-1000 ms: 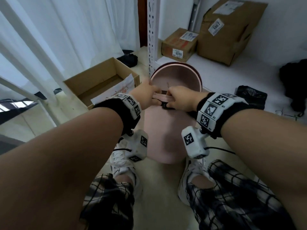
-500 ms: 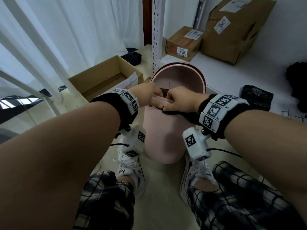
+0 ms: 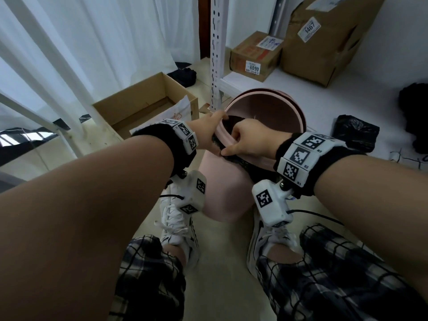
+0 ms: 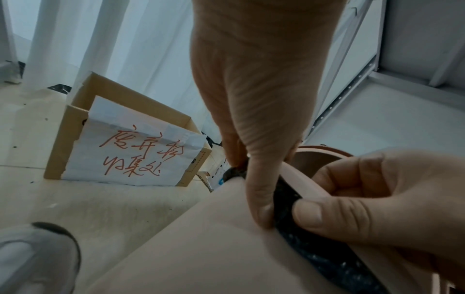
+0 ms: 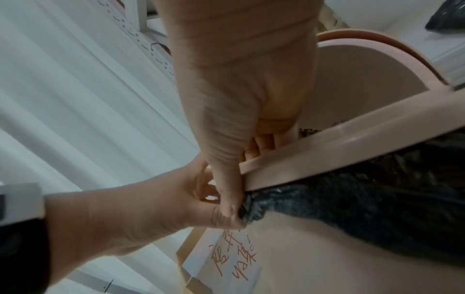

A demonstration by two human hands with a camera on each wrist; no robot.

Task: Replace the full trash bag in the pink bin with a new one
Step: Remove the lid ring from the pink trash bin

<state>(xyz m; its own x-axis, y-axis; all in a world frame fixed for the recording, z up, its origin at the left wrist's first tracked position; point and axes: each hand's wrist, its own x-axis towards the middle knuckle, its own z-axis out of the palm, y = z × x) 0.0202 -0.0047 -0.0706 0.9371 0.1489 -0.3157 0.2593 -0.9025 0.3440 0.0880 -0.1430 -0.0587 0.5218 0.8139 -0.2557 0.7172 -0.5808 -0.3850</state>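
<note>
A round pink plastic bin [image 3: 225, 181] with its lid standing open is sitting on the floor between the person's white sneakers, just in front of a white metal shelf post [image 3: 216, 52]. A black plastic trash bag [image 5: 352, 201] is lining it, its edge folded out under the pink rim ring [image 5: 334, 151]. Both hands are working close together at the near left side of the rim. The left hand [image 3: 208, 130] is pinching the bunched black bag edge under the rim, thumb pressing against the bin wall. The right hand [image 3: 249, 141] is curling its fingers over the rim ring, with its thumb pinching the same bag edge right beside the left thumb. An open brown cardboard box [image 3: 143, 105] is sitting to the left.
</note>
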